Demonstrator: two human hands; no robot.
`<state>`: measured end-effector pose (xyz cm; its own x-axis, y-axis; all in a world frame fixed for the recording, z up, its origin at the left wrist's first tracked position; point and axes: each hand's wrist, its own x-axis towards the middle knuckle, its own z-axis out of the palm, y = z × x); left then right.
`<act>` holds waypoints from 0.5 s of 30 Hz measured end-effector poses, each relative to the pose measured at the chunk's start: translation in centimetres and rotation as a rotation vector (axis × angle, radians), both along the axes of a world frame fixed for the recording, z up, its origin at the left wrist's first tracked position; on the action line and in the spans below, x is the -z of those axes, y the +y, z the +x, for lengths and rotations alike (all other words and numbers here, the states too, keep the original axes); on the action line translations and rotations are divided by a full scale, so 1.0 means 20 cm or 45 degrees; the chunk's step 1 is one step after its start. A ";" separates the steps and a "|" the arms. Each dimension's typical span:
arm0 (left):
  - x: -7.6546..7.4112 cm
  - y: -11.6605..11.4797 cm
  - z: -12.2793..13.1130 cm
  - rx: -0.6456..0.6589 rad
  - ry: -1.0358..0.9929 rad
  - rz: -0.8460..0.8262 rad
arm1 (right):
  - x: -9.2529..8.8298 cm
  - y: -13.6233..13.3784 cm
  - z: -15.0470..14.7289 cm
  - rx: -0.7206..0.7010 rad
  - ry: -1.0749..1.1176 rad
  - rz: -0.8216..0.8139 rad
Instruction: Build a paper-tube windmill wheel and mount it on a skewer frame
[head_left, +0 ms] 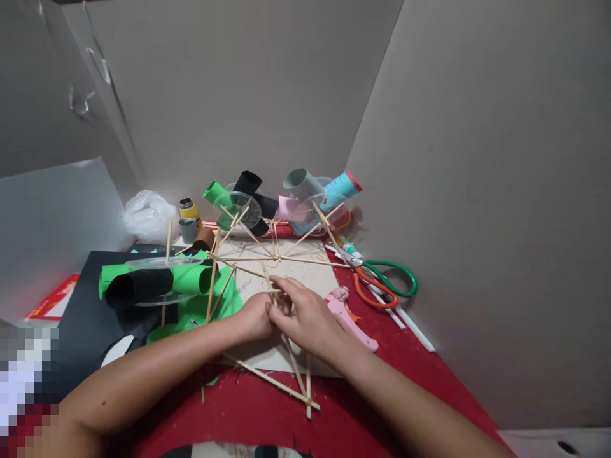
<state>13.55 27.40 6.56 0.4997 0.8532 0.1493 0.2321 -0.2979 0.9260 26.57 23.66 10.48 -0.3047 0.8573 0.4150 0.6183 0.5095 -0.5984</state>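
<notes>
Both hands meet over the pale board [267,359], at a crossing of thin wooden sticks [294,366]. My left hand [258,316] is closed round the sticks, its fingertips partly hidden behind the other hand. My right hand [305,315] pinches at the same crossing, with thumb and forefinger close together. A thin pale strand, perhaps a rubber band, crosses the stick just above the fingers. Toward me, the sticks run down to a bound corner [309,402]. Beyond the hands, more sticks are tied at a joint [277,257].
Wheels of paper tubes between clear discs stand at left [191,280], back centre [238,210] and back right [324,191]. Scissors [382,280] and a pink glue-gun-like tool [351,324] lie right on the red cloth [405,381]. A yellow bottle [189,212] and plastic bag [150,216] stand back left.
</notes>
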 end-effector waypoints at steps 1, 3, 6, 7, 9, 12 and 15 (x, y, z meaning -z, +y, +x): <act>-0.03 -0.04 -0.03 0.004 0.053 0.051 | 0.00 0.00 0.01 0.004 0.024 0.016; -0.08 -0.12 -0.11 -0.048 0.124 0.145 | -0.01 -0.01 0.03 0.024 0.057 0.015; -0.17 -0.24 -0.22 -0.150 0.330 0.495 | -0.03 -0.03 0.06 0.048 0.124 0.013; -0.19 -0.28 -0.27 -0.208 0.332 0.608 | -0.03 -0.03 0.08 0.052 0.147 0.025; -0.22 -0.33 -0.36 -0.341 0.331 0.805 | -0.04 -0.04 0.10 0.054 0.178 0.052; -0.24 -0.35 -0.50 -0.580 0.405 0.972 | -0.03 -0.04 0.12 0.047 0.190 0.070; -0.23 -0.34 -0.59 -0.708 0.501 1.015 | -0.03 -0.04 0.14 0.044 0.206 0.069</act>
